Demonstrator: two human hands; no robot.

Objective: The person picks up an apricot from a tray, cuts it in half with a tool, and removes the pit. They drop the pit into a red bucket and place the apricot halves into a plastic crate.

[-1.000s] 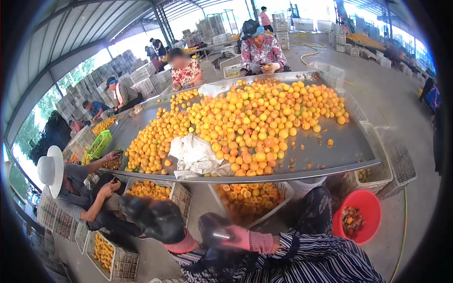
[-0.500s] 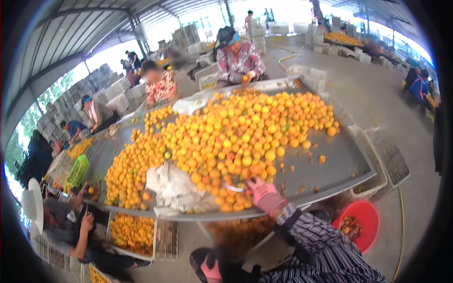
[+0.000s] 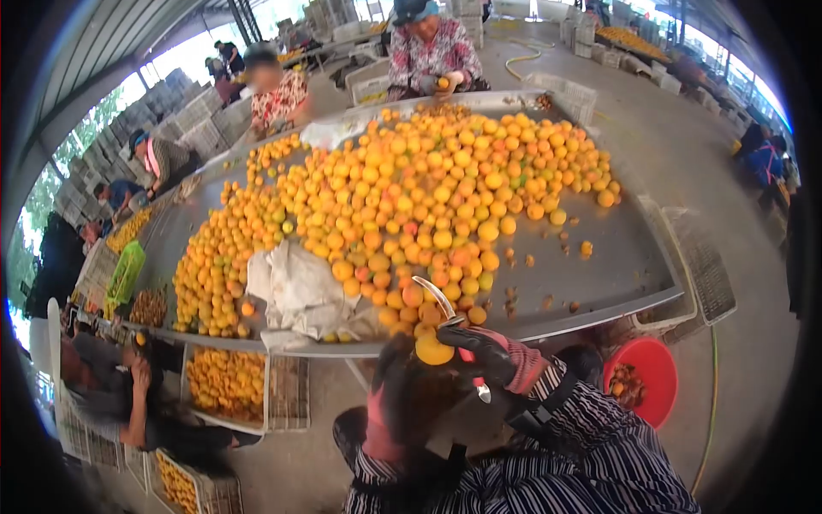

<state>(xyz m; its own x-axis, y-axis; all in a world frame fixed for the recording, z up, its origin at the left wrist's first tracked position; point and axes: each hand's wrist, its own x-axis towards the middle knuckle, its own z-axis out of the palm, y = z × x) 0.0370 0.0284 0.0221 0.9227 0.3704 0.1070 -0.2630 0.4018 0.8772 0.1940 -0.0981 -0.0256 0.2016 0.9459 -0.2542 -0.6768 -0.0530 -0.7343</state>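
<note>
My right hand (image 3: 492, 353), in a pink and black glove, grips a curved knife (image 3: 467, 355) with a red handle, its blade pointing up and left. An orange fruit (image 3: 434, 349) lies against its fingertips, between my two hands. My left hand (image 3: 396, 403), gloved the same way, is raised beside the fruit at the table's near edge; its fingers are smeared by motion. Beyond them a large pile of orange fruit (image 3: 411, 197) covers much of the metal table (image 3: 599, 265). A crumpled pale cloth (image 3: 295, 287) lies left of my hands.
A red bucket (image 3: 664, 377) with scraps stands at the lower right. Crates of fruit (image 3: 227, 385) sit below the table at left. One person (image 3: 432, 51) sits across the table, another (image 3: 278, 94) at its far left. A co-worker (image 3: 103, 368) is at the near left.
My right hand has drawn back from the pile and turned, showing the knife and a fruit at its fingers. My left hand has risen toward it. The view has tilted down.
</note>
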